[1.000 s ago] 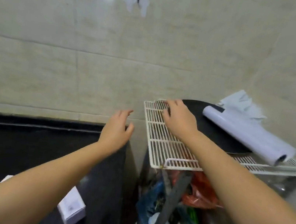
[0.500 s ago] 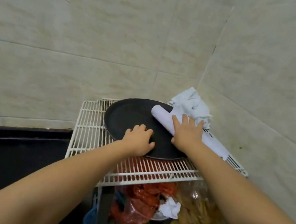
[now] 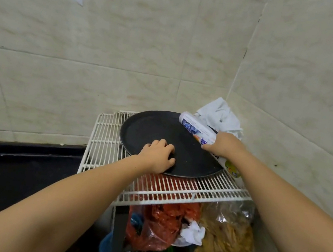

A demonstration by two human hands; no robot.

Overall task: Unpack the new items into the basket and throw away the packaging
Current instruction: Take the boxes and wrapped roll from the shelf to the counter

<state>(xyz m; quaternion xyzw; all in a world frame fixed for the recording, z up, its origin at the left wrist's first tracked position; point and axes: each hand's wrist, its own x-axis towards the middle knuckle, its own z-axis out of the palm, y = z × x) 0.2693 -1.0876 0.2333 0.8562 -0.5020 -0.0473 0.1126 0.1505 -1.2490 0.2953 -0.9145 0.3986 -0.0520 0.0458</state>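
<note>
Printed roll (image 3: 198,132) lies along right rim of black round tray (image 3: 156,128), on white wire rack (image 3: 105,135) by wall corner; right hand (image 3: 222,144) closed around roll mid-length; likely light, slick wrapper, slightly squashy, so mid-length grip suits; left hand (image 3: 157,155) rests curled on tray's near edge, gripping nothing; walls close behind and right, crumpled white cloth (image 3: 220,116) at back corner; open room toward rack's front edge.

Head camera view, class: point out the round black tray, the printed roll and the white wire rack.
Round black tray (image 3: 160,130): head view, bare middle of its surface.
Printed roll (image 3: 195,128): head view, printed side near its upper end.
White wire rack (image 3: 104,138): head view, bare bars left of the tray.
</note>
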